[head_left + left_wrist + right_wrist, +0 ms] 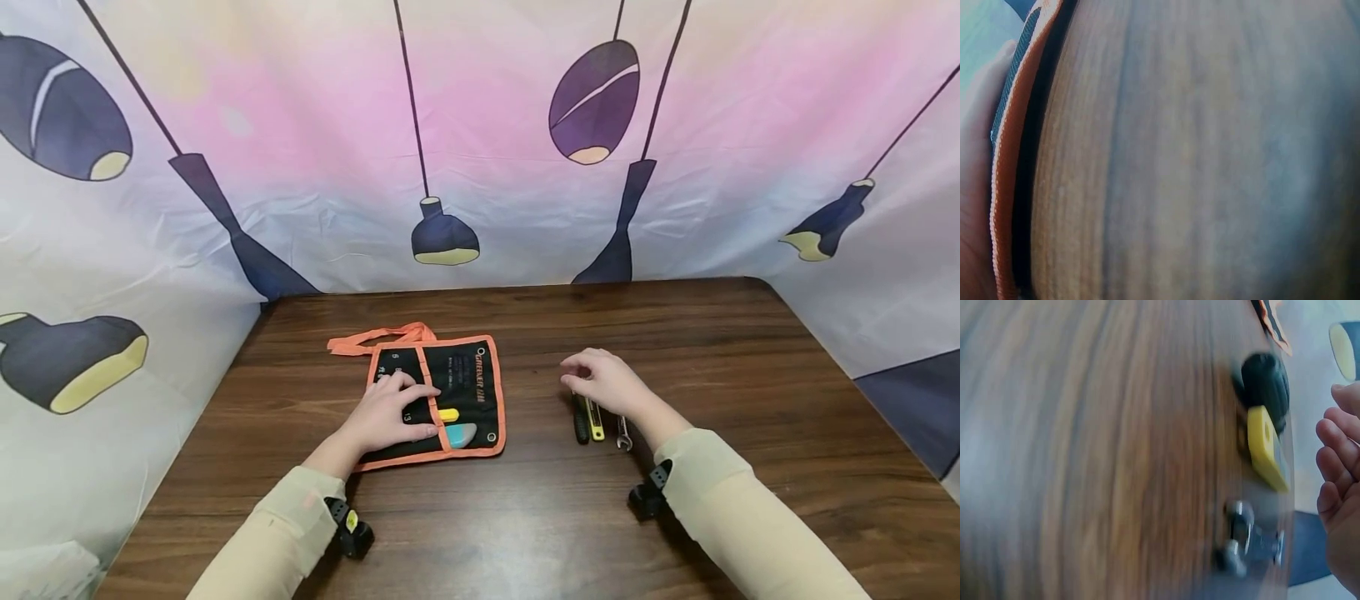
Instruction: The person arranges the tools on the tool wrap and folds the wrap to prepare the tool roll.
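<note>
A black tool pouch [472,371] with orange edging lies unfolded on the table. My left hand [386,412] rests on its left part, thumb and fingers spread. A yellow tool end [448,414] and a teal and grey tool end [461,435] stick out of its pockets. My right hand [606,382] hovers over a small row of tools, fingers loosely bent, holding nothing. Below it are a black-handled tool [1266,384], probably a screwdriver, a yellow utility knife [1262,444] and an open-ended wrench [1241,537]. The hand partly hides these tools in the head view.
An orange tie strap [382,335] trails from the pouch's far left corner. The brown wooden table [525,517] ends at a printed cloth backdrop [495,167]. Bare tabletop separates the pouch from the loose tools.
</note>
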`<move>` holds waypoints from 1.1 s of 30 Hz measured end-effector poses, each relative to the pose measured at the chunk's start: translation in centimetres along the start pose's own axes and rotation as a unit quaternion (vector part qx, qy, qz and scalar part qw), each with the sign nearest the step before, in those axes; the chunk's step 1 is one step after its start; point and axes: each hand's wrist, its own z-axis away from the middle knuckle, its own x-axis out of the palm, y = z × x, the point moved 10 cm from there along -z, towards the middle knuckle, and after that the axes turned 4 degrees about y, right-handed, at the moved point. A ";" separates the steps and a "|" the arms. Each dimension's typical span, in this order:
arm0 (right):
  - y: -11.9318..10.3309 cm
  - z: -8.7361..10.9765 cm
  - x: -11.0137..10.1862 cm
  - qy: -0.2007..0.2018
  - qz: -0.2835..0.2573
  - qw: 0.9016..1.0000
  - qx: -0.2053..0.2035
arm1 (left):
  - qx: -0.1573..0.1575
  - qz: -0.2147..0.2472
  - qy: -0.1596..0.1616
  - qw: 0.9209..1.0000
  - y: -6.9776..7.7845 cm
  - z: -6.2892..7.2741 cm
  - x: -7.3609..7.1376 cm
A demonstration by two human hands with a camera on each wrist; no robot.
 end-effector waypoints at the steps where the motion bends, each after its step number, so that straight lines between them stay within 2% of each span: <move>1: 0.4 0.2 -0.2 0.003 0.000 1.000 0.002 | 0.001 0.002 0.002 1.000 0.0 0.0 0.0; 10: 3.2 2.3 -1.9 0.034 0.011 0.999 0.022 | -0.007 0.025 0.010 1.000 0.0 0.0 -0.2; 16: 4.7 3.4 -2.7 0.051 0.010 0.998 0.031 | -0.001 0.031 0.023 0.999 0.0 0.0 -0.4; 25: 6.7 4.6 -3.0 0.049 0.019 0.997 0.051 | -0.004 0.036 0.023 0.999 -0.4 0.0 -0.2; 33: 6.9 5.9 -3.4 0.047 0.034 0.997 0.043 | -0.003 0.040 0.029 0.999 -0.5 0.0 -0.1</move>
